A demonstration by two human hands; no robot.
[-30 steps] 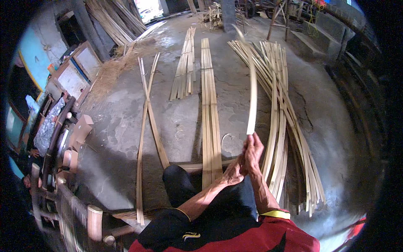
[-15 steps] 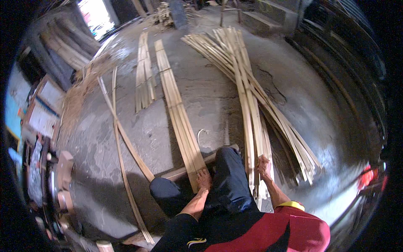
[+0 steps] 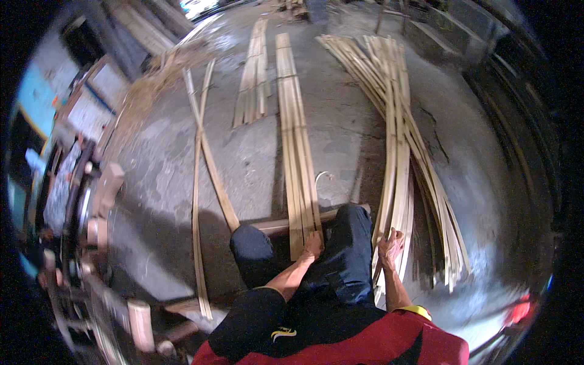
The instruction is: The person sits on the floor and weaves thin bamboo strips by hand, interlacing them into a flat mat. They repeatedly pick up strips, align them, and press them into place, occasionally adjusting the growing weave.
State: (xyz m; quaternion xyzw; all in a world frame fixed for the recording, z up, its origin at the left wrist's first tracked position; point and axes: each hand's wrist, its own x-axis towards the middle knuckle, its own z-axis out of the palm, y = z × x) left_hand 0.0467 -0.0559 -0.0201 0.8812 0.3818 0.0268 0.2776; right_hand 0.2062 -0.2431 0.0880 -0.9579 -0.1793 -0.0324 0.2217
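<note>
My left hand (image 3: 314, 244) is closed on the near end of the rightmost strip in a flat row of long bamboo strips (image 3: 294, 152), beside my left knee. That strip stands slightly apart from its neighbours. On the other side of my right knee, my right hand (image 3: 390, 246) has its fingers curled at the near part of a larger bundle of bamboo strips (image 3: 398, 143). It seems to grip a strip there, though the fingers partly hide it. A second sheaf (image 3: 435, 198) crosses under this bundle and fans out to the right.
A low wooden bar (image 3: 271, 226) lies across in front of my knees. Two crossed strips (image 3: 199, 131) rest on the floor at left, and a shorter group of strips (image 3: 252, 76) lies farther off. Cut bamboo pieces (image 3: 140, 325) stand at lower left. A red object (image 3: 517, 310) is at right.
The whole view has swung, so things sit farther right in it. Under my left hand the rightmost strip has come slightly apart from the row. My right hand stays at the right bundle.
</note>
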